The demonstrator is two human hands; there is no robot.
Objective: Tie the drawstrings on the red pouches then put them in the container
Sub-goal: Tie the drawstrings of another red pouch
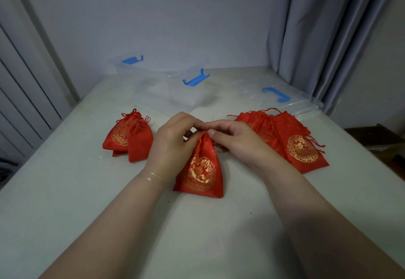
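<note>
Red cloth with gold flowers — one pouch (200, 169) lies in the middle of the tabletop (65, 191), its neck pinched by the left hand (173, 140) and right hand (236, 140). More pouches are piled at each side — the clear container (166, 90) is behind.

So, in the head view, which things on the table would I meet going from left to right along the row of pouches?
Tied red pouches → left hand → pouch being tied → right hand → pile of untied red pouches.
</note>
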